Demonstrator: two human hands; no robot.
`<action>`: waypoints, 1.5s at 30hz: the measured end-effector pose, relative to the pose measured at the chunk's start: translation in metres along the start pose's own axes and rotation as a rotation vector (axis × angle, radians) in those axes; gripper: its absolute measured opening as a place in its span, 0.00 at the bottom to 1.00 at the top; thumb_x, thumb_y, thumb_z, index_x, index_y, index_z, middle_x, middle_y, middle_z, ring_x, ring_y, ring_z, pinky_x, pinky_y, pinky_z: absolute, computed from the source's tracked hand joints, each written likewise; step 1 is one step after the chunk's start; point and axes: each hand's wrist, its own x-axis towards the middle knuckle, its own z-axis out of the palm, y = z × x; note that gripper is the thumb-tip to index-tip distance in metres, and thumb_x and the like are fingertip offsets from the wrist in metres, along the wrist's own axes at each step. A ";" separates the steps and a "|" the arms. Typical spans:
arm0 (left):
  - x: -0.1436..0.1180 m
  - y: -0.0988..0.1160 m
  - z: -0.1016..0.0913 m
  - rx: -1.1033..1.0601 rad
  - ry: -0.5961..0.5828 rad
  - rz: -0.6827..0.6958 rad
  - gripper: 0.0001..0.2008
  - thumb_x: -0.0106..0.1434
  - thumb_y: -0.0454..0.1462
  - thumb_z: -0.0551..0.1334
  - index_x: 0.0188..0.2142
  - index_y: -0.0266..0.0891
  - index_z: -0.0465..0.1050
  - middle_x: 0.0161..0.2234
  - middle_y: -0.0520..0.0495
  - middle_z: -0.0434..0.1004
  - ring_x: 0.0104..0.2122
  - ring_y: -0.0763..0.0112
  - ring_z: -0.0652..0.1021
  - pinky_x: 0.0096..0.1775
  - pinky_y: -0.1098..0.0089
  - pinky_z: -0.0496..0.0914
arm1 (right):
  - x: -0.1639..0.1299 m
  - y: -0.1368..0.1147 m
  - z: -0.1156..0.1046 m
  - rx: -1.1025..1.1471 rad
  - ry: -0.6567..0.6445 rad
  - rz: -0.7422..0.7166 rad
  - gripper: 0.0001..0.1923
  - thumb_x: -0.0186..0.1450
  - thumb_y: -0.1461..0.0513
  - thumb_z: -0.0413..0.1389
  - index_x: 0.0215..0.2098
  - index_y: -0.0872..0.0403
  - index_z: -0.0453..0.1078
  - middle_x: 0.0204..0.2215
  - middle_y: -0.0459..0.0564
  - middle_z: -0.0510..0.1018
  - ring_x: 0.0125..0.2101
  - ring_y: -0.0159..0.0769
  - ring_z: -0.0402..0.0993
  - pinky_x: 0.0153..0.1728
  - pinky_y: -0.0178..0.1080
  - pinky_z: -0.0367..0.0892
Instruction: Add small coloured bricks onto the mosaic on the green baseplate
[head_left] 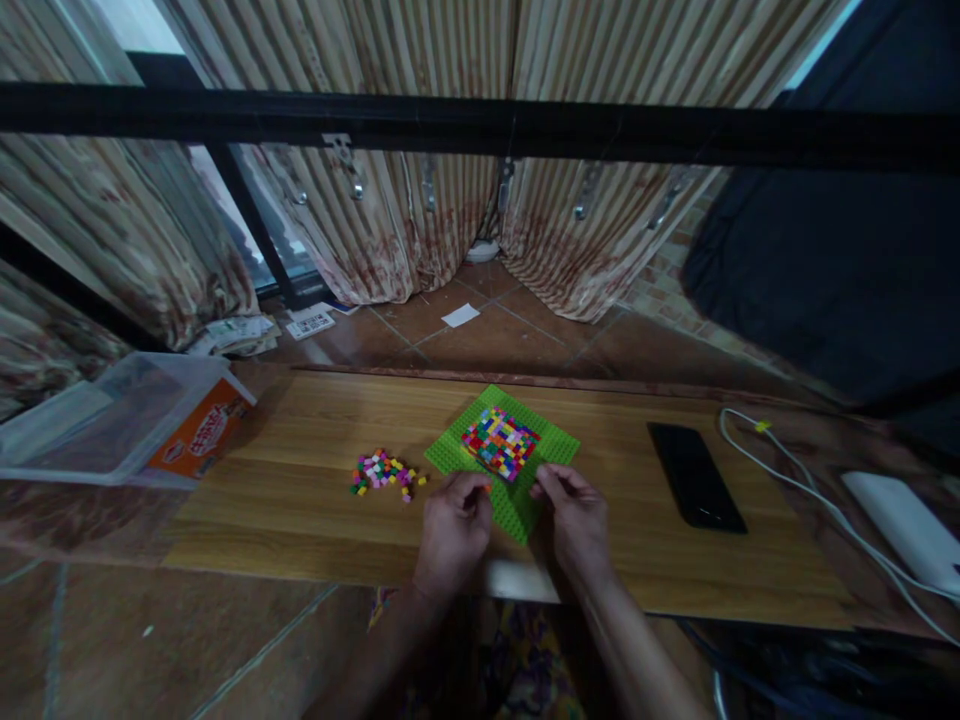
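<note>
A green studded baseplate (530, 515) lies turned cornerwise on the wooden board. Small bricks in many colours form a dense block (501, 440) on its middle. My left hand (454, 525) is closed over the plate's near left edge, with a small orange brick (487, 488) showing at its fingertips. At the near right edge, my right hand (579, 515) has its thumb and forefinger pinched together by the brick block's corner; whatever they hold is too small to make out. Left of my left hand lies a loose pile of coloured bricks (384, 472).
The wooden board (292, 500) carries a black phone (696, 475) on the right. Beyond it are a white cable (817, 490) and a white device (904, 525). A clear plastic bin (127, 420) with an orange packet (202, 428) stands at left. A black rail (450, 125) crosses before the curtains.
</note>
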 end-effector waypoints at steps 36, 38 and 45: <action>-0.015 -0.004 0.019 -0.062 -0.164 -0.201 0.20 0.60 0.30 0.55 0.52 0.42 0.67 0.40 0.49 0.78 0.36 0.73 0.78 0.41 0.71 0.71 | -0.005 -0.002 0.000 -0.557 -0.163 -0.451 0.06 0.64 0.60 0.57 0.34 0.52 0.76 0.31 0.48 0.79 0.32 0.34 0.76 0.36 0.36 0.70; -0.015 -0.003 0.018 -0.014 -0.162 -0.178 0.21 0.59 0.30 0.55 0.53 0.41 0.67 0.41 0.49 0.78 0.38 0.72 0.78 0.43 0.70 0.71 | -0.006 -0.002 0.003 -0.580 -0.153 -0.493 0.06 0.64 0.61 0.56 0.34 0.52 0.76 0.31 0.48 0.79 0.33 0.34 0.76 0.37 0.36 0.70; -0.010 -0.009 0.012 0.119 -0.123 -0.068 0.21 0.63 0.31 0.53 0.55 0.41 0.65 0.42 0.48 0.77 0.41 0.71 0.77 0.46 0.69 0.71 | -0.008 -0.001 0.008 -0.525 -0.129 -0.464 0.06 0.62 0.60 0.58 0.31 0.53 0.77 0.30 0.49 0.80 0.33 0.36 0.76 0.37 0.38 0.70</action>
